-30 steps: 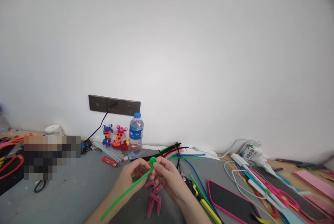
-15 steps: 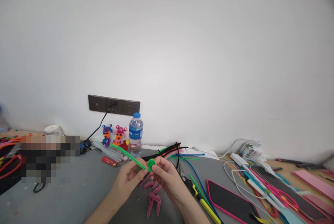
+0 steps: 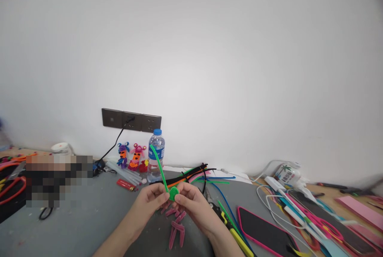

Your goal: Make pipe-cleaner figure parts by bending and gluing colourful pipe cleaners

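Between both hands is a green pipe cleaner, coiled into a small flat disc at its lower end while the rest sticks up, leaning left in front of the water bottle. My left hand pinches the coil's left edge near where the loose length leaves it. On the other side, my right hand grips the disc between thumb and fingers. Folded pink pipe cleaner pieces lie on the grey mat just below the hands.
A water bottle and two small pipe cleaner figures stand by the wall. Loose pipe cleaners lie behind my hands. To the right are yellow-handled pliers, a pink-edged phone, pink scissors and white cables.
The free length of the green pipe cleaner has swung from pointing left to standing steeply upward. Both hands stay close together at the coil.
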`<state>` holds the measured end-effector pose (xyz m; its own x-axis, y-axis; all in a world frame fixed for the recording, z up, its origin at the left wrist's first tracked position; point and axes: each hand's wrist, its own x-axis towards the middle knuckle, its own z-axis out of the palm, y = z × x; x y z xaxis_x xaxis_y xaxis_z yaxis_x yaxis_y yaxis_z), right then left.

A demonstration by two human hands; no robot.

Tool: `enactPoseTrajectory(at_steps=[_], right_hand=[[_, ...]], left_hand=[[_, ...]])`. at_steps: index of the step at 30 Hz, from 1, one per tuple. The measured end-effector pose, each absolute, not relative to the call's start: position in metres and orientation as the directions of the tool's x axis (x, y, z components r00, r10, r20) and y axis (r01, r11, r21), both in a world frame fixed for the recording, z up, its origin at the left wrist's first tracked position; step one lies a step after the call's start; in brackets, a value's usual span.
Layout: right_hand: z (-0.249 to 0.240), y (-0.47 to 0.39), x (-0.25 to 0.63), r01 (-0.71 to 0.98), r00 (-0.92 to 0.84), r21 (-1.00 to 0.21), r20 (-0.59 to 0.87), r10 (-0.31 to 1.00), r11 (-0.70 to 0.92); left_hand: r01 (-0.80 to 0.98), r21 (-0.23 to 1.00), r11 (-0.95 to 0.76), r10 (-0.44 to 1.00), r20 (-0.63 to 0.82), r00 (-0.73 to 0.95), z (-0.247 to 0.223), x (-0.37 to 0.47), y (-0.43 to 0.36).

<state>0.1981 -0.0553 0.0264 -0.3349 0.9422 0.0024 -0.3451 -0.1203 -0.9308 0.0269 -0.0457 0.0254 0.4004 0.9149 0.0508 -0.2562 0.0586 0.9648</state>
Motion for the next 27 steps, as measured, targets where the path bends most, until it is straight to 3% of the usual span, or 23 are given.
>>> enactPoseTrajectory(at_steps=[5,13,19,27], right_hand=[[0.028,-0.057,0.198,-0.32,-0.333,-0.94,-0.002,0.943,-0.115],[0.021,-0.049,0.197,-0.164,-0.3,-0.986,0.064,0.952,0.015],[0.021,-0.052,0.202,-0.081,-0.367,-0.997,0.04,0.929,0.011],[0.034,-0.055,0.204,-0.147,-0.385,-0.981,0.172,0.907,0.123]], left_hand=[[-0.178,0.983,0.049,0.94,0.015,0.34,0.026,0.026,-0.045],[-0.059,0.998,-0.002,0.93,0.024,0.366,0.028,0.024,-0.041],[0.019,1.0,-0.001,0.908,-0.007,0.419,0.022,0.023,-0.038],[0.069,0.987,0.145,0.84,-0.16,0.519,0.017,0.026,-0.045]])
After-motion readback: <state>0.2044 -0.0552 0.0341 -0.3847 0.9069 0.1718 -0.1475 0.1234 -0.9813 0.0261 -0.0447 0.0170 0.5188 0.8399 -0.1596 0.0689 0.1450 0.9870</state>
